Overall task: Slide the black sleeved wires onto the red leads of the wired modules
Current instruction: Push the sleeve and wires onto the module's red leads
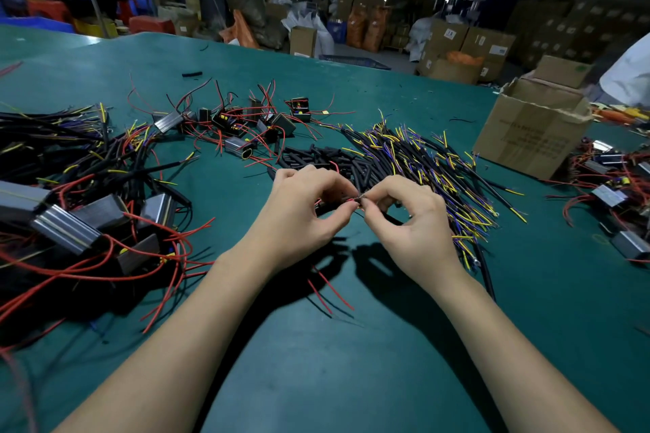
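Observation:
Above the green table (351, 344), my left hand (302, 211) pinches the tip of a thin red lead (350, 201) between thumb and forefinger. My right hand (404, 218) pinches the end of a black sleeved wire (392, 220) and holds it against that tip. Loose red leads (330, 288) trail down below my hands. The module they belong to is hidden behind my left hand. A pile of black sleeved wires with yellow and blue ends (422, 165) lies just beyond my right hand.
Wired modules with red leads (239, 123) are scattered at the centre back. A heap of modules and black wires (88, 207) fills the left. More modules (612, 193) lie at the right edge, behind an open cardboard box (531, 130). Short black sleeves (316, 156) lie ahead.

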Motion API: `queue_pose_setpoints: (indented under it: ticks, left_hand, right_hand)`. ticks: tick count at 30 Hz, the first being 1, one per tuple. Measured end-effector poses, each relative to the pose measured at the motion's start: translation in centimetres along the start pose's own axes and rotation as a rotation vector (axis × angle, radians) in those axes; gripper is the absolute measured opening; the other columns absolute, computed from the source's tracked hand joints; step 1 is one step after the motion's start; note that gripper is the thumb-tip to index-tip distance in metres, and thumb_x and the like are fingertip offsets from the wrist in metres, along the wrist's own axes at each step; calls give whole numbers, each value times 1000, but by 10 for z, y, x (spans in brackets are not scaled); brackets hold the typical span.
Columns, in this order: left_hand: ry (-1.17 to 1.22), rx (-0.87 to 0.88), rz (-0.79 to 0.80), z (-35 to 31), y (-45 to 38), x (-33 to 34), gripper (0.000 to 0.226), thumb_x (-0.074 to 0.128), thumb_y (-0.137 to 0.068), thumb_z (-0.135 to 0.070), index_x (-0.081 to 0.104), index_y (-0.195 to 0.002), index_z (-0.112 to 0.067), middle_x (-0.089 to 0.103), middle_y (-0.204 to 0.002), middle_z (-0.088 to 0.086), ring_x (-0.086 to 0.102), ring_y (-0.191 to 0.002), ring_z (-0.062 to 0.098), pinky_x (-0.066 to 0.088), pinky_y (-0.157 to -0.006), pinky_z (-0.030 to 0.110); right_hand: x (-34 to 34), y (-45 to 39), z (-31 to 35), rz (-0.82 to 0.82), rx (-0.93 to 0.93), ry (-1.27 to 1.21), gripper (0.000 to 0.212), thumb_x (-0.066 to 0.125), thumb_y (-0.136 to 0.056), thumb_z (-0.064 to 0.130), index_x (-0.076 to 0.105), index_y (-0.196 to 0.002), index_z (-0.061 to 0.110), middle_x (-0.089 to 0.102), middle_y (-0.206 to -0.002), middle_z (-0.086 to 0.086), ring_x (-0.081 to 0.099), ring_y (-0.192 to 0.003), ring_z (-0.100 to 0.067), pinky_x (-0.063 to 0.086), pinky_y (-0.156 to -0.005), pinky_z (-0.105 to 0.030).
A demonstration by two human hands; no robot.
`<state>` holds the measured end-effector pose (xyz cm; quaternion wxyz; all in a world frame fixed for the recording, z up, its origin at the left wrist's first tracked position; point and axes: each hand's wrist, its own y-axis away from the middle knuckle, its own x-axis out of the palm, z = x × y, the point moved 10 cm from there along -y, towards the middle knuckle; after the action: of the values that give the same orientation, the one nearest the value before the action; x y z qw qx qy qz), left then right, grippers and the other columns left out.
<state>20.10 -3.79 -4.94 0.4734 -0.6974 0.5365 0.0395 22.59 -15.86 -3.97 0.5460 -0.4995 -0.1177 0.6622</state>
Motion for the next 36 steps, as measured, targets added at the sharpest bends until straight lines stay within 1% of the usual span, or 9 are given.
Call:
queue_pose_setpoints:
  ticks: [6, 11, 14, 19, 26, 29, 31, 34, 36]
  left_hand:
    - [92, -49, 11, 2, -1, 7, 6, 61, -90, -21, 63, -84, -20, 56, -81, -12, 52, -85, 13, 41, -82, 37]
    - [259, -319, 150, 23, 2, 26, 16, 54, -95, -29, 55, -80, -33, 56, -89, -9, 50, -96, 14, 38, -98, 41]
    - [399, -334, 183, 19, 3, 25, 14, 58, -93, -25, 59, -80, -28, 56, -94, -4, 52, -95, 11, 38, -96, 37]
    - [-43, -43, 58, 0, 0, 10, 9, 66, -82, -30, 68, -88, -23, 60, -94, -4, 56, -99, 14, 30, -97, 43]
    - [-165, 61, 0, -9, -1, 2, 12, 61, -87, -27, 70, -88, -19, 65, -84, -8, 59, -81, 12, 34, -86, 41]
    - [14, -48, -50, -2, -1, 0, 8, 65, -87, -20, 70, -82, -17, 66, -76, -10, 59, -73, 6, 41, -81, 33]
    - [142, -170, -63, 7, -2, 0, 5, 68, -85, -13, 70, -80, -15, 68, -73, -5, 60, -69, 9, 45, -75, 26]
    - [269, -283, -29, 16, -3, 3, 4, 70, -83, -15, 67, -86, -14, 69, -76, 8, 61, -73, 25, 47, -74, 27]
    - [223, -260, -11, 16, -3, 2, 9, 71, -82, -26, 67, -81, -17, 68, -71, 4, 59, -68, 21, 49, -80, 36]
  right_hand:
    - [0, 1, 16, 30, -220, 272, 10, 60, -82, 9, 59, -72, 10, 58, -76, 2, 54, -67, -23, 37, -67, -38]
    - [0, 6, 38, -82, -476, 556, 16, 60, -81, 1, 58, -66, 9, 61, -73, -6, 55, -61, -27, 42, -58, -37]
    - [-1, 1, 23, -23, -330, 412, 13, 60, -81, 5, 59, -69, 9, 60, -75, -3, 55, -65, -26, 40, -61, -37]
    - [4, 0, -16, 119, 26, -63, 9, 63, -80, 4, 60, -72, 5, 54, -68, 3, 47, -61, -8, 35, -59, -16]
    - [10, 1, -14, 151, 77, -114, 17, 65, -80, -3, 59, -70, 9, 50, -64, 10, 45, -54, -2, 30, -53, -7]
    - [8, 0, -6, 153, 9, -45, 12, 64, -81, 0, 59, -72, 8, 51, -68, 6, 45, -59, -6, 31, -58, -12]
    - [8, 0, 3, 161, -75, 45, 9, 61, -83, 4, 58, -75, 7, 52, -74, 0, 46, -64, -14, 39, -58, -27]
    - [5, 3, 14, 112, -183, 231, 8, 58, -85, 6, 59, -77, 6, 54, -80, -3, 50, -65, -26, 46, -52, -40]
    - [7, 4, 13, 114, -179, 241, 8, 59, -85, 7, 59, -77, 7, 53, -79, -1, 50, -64, -27, 46, -51, -41]
